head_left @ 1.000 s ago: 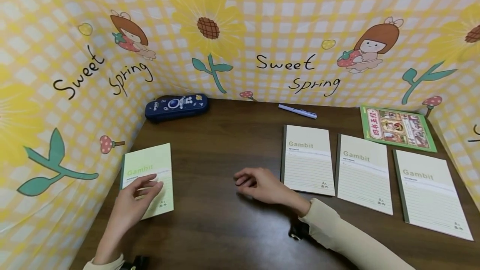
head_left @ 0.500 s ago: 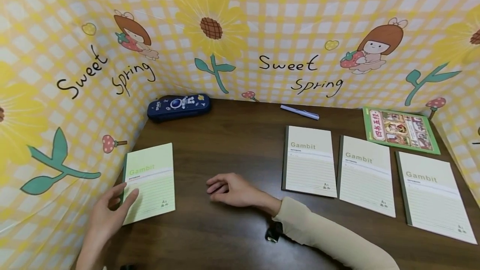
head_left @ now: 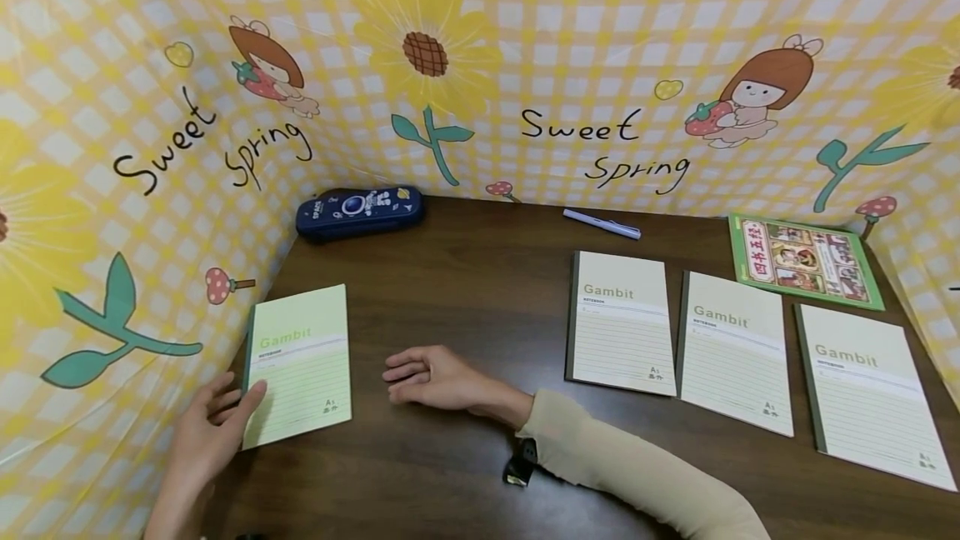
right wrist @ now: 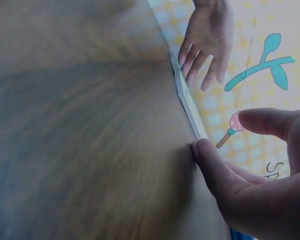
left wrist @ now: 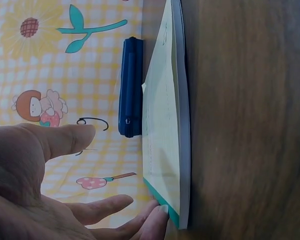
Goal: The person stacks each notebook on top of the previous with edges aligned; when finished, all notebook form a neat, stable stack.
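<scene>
Far left there's the person's left hand [head_left: 202, 423], palm turned toward a pale green rectangular paper notebook [head_left: 303, 373] with a green spine. Thumb and fingers are spread apart, nothing gripped. From the left wrist camera, a couple of fingertips look to be touching the spine's lower end, and the thumb sticks out well clear of the cover. The notebook itself lies flat on the left part of the dark brown wood-look counter [head_left: 450, 290], "Gambit" printed on its front.

Behind it, against the yellow-and-white checked cloth [head_left: 570, 23], sits a dark blue oblong pencil case [head_left: 360, 213] with space pictures. Next comes the right hand [head_left: 435, 377], just off the notebook's right edge, fingers loosely bent, thumb apart from them, holding nothing. Its beige sleeve [head_left: 600, 448] runs down to the lower right, with a small black device [head_left: 521, 465] by the cuff.

Further right, a slim lavender pen [head_left: 602, 224] lies near the cloth. In front of it, three cream rectangular notebooks with dark spines [head_left: 624, 323] lie side by side in a slanting row, and behind the right-hand pair is a green-bordered colourful picture book [head_left: 807, 261].
</scene>
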The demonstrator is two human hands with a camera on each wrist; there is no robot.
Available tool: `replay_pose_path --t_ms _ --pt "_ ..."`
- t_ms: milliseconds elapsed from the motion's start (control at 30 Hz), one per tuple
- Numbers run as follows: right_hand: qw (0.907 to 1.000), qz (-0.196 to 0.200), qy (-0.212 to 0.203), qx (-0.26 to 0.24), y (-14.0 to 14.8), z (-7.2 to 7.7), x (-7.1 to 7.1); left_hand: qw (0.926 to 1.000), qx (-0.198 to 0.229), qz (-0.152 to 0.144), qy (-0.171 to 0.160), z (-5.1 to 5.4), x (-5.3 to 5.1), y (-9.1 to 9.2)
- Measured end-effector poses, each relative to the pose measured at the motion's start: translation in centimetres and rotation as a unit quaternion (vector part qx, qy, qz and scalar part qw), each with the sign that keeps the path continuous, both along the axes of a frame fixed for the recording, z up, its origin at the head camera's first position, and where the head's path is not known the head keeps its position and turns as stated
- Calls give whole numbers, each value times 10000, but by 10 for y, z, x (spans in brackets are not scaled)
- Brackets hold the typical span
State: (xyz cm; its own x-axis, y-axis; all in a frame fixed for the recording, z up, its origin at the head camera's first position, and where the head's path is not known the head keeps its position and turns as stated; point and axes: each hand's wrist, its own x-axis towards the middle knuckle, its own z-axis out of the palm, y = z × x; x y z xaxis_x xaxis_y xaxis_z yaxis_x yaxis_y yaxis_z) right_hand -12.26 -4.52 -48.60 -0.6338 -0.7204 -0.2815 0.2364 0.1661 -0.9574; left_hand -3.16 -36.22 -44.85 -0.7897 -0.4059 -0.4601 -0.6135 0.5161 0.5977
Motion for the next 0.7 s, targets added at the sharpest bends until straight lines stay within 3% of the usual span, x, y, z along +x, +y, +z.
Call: replay_pose_path --t_ms 100,233,367,467,700 --pt "9999 -19 -77 -106 -5 -1 1 9997 113 -176 -139 1 -1 -1" --pt "9997 -113 -145 -171 -9 -1 1 9978 563 -292 -193 1 -4 5" --pt "9988 -325 -283 -234 -9 -1 -1 9963 846 -135 50 1 -5 16" --pt "9956 -604 -624 -361 -9 0 -3 9949 1000 -19 154 1 -7 21" --pt "9804 -1318 -1361 -532 -4 2 -6 9860 1573 424 344 -4 -8 30"
